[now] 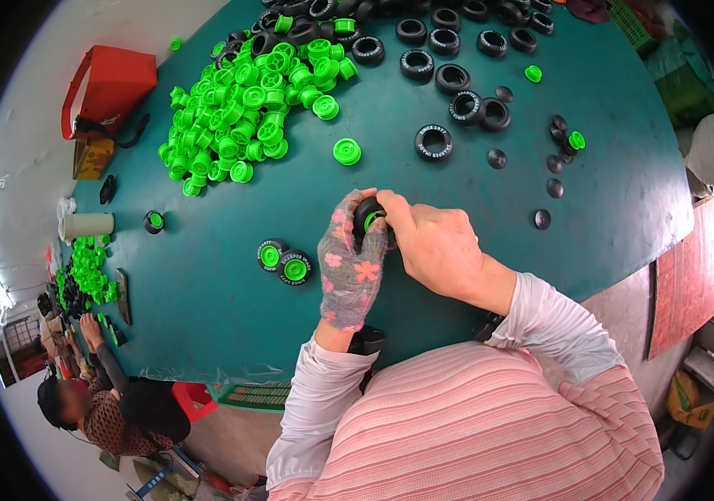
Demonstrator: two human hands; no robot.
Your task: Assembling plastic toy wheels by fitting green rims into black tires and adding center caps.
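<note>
Between both hands, above the green table [206, 309], is a black toy tire [365, 210] with a bright green wheel rim showing inside it. My left hand [351, 263], in a grey glove with pink flowers and bare fingertips, is closed around the tire's left side. My bare right hand [440, 246] pinches its right side, thumb and fingers pressed together there. Part of the tire is hidden by the fingers. Two tires with green rims fitted [294, 267] lie just left of my left hand. A lone green wheel rim [347, 151] lies beyond my hands.
A heap of green wheel rims [240, 117] covers the far left. Loose black tires [433, 144] spread across the far side. Small black discs [542, 219] lie at the right. One fitted wheel [154, 222] and a beige cup [88, 225] stand left, where a co-worker [114, 409] sits.
</note>
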